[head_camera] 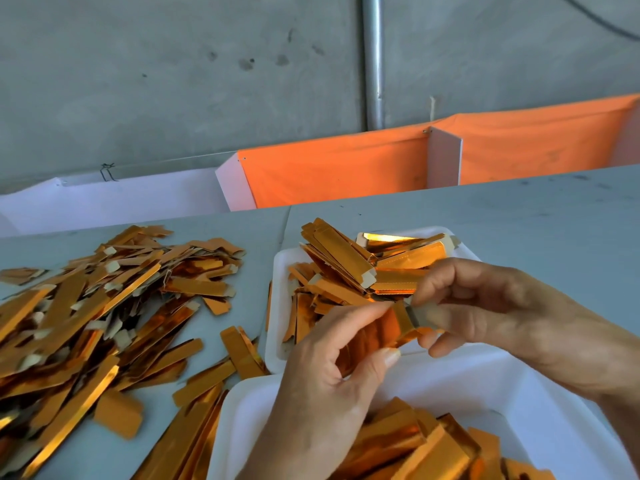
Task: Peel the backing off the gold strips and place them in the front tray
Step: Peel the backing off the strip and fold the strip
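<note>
While the left hand [332, 362] pinches a gold strip [388, 327] steady above the near tray [242, 420], the right hand [485, 306] has a pinching grip on its pale backing to pull.

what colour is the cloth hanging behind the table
Bright orange cloth, seen best in the head view.

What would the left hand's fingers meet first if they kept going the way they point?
Probably the right hand: the left hand points up and right along the gold strip both hands pinch. Beyond lies the far tray; depth is unclear.
</note>
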Demonstrator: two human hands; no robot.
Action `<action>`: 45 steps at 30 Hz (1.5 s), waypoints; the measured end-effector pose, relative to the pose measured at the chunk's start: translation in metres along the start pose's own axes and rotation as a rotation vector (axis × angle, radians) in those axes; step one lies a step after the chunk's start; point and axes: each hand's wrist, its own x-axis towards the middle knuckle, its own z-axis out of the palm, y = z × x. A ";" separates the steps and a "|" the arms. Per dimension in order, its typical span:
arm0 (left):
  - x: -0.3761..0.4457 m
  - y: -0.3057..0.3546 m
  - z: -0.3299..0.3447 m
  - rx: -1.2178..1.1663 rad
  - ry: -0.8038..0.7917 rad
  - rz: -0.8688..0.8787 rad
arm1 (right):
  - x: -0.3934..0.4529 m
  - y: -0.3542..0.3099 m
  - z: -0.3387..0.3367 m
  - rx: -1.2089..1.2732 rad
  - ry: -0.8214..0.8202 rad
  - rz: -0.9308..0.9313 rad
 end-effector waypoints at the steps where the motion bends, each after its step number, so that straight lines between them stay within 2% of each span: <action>1: 0.000 0.000 0.000 0.002 0.004 0.005 | 0.000 0.000 -0.001 0.002 -0.017 0.005; 19: 0.000 0.000 -0.003 -0.020 -0.012 0.005 | 0.005 0.002 0.009 -0.062 0.033 -0.013; 25: 0.001 0.000 -0.003 -0.053 -0.037 0.009 | 0.001 0.002 0.002 -0.001 -0.057 0.007; 29: 0.001 -0.002 -0.003 -0.082 -0.045 0.015 | 0.001 0.002 0.002 0.000 -0.043 -0.018; 39: -0.001 -0.001 -0.003 -0.012 -0.041 0.019 | 0.000 0.000 0.001 -0.037 -0.054 0.010; 45: -0.001 0.003 -0.002 0.178 0.001 0.069 | 0.004 0.001 0.009 -0.128 -0.015 0.065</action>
